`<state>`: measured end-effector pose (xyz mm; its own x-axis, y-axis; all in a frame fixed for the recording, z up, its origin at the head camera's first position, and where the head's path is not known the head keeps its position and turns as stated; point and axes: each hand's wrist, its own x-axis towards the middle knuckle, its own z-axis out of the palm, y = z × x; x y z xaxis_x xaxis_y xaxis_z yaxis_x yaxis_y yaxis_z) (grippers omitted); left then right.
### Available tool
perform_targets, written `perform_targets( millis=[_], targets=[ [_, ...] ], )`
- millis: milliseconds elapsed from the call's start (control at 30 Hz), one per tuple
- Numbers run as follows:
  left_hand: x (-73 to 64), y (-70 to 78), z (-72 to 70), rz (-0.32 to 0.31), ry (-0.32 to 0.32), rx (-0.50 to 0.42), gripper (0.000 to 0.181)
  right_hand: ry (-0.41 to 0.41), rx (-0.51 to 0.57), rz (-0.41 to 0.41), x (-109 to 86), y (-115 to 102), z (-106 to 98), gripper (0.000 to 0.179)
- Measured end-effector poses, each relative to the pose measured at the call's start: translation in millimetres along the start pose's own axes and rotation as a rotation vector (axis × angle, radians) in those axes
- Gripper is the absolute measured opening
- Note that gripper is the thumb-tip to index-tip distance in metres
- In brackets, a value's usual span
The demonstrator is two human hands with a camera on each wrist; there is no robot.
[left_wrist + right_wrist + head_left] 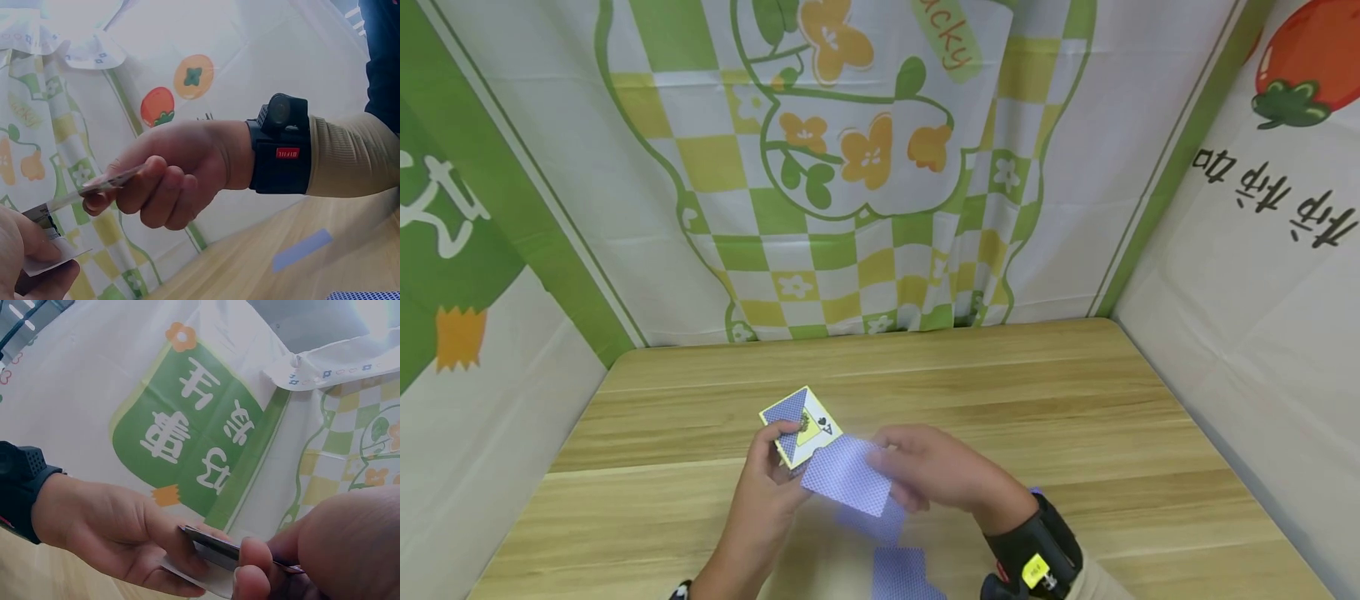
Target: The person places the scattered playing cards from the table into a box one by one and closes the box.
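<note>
A playing card box [822, 419], printed with an ace of spades and a blue lattice, tilts above the table in my left hand [763, 492]. The thumb lies across its face. Just right of it, my right hand [936, 467] pinches a blue-backed playing card [846, 477] between thumb and fingers. The card's left end overlaps the box's lower corner in the head view. Below this card is another blue-backed card [880, 523], blurred. The left wrist view has the right hand [169, 181] gripping the card edge-on.
More blue-backed cards [901, 573] lie on the wooden table [1052, 400] near its front edge. A patterned curtain [850, 275] hangs behind the table, and printed cloth walls [1240, 333] stand at both sides.
</note>
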<state>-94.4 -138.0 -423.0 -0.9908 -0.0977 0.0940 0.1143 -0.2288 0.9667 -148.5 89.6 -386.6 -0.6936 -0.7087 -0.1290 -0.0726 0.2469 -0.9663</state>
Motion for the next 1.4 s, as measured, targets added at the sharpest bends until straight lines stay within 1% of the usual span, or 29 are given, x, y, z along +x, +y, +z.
perform_targets(
  millis=[100, 167, 300, 400, 467, 567, 733, 867, 1000, 1100, 1267, 1400],
  targets=[
    [-0.1, -0.4, -0.4, -0.010, 0.006, 0.022, 0.063, 0.045, 0.035, 0.008, 0.7, -3.7, 6.5, 0.027],
    [-0.1, -0.7, -0.7, -0.020, 0.012, 0.033, 0.064, 0.050, 0.067, 0.006, 1.4, -5.1, 9.9, 0.027],
    [-0.5, 0.4, -0.5, -0.033, 0.025, 0.037, 0.064, 0.015, 0.143, 0.012, 2.2, -5.5, 12.4, 0.026],
    [-0.9, 2.2, -0.5, -0.044, 0.039, 0.035, 0.063, -0.009, 0.187, 0.017, 1.9, -5.4, 12.7, 0.031],
    [-1.1, 3.5, -0.7, -0.046, 0.048, 0.040, 0.062, -0.007, 0.202, 0.017, 1.8, -5.2, 13.2, 0.034],
    [-1.4, 4.2, -0.9, -0.046, 0.061, 0.047, 0.064, 0.022, 0.192, 0.019, 2.0, -5.7, 14.9, 0.035],
    [-1.4, 3.7, -1.1, -0.024, 0.087, 0.055, 0.065, 0.101, 0.199, 0.038, 4.4, -5.4, 23.5, 0.037],
    [-0.7, 4.4, -1.3, -0.016, 0.136, 0.070, 0.064, 0.162, 0.220, 0.040, 7.5, -4.2, 33.4, 0.038],
    [0.2, 6.3, -1.6, -0.020, 0.176, 0.068, 0.061, 0.203, 0.220, 0.023, 7.5, -5.5, 40.5, 0.039],
    [0.7, 6.3, -1.6, -0.019, 0.181, 0.061, 0.061, 0.222, 0.225, 0.011, 7.1, -6.8, 44.9, 0.041],
    [0.3, 4.4, -1.8, -0.019, 0.161, 0.067, 0.062, 0.241, 0.265, 0.016, 8.5, -6.4, 51.5, 0.047],
    [-0.7, 4.4, -1.8, -0.054, 0.121, 0.083, 0.066, 0.210, 0.310, 0.018, 9.9, -4.5, 51.3, 0.053]
  ],
)
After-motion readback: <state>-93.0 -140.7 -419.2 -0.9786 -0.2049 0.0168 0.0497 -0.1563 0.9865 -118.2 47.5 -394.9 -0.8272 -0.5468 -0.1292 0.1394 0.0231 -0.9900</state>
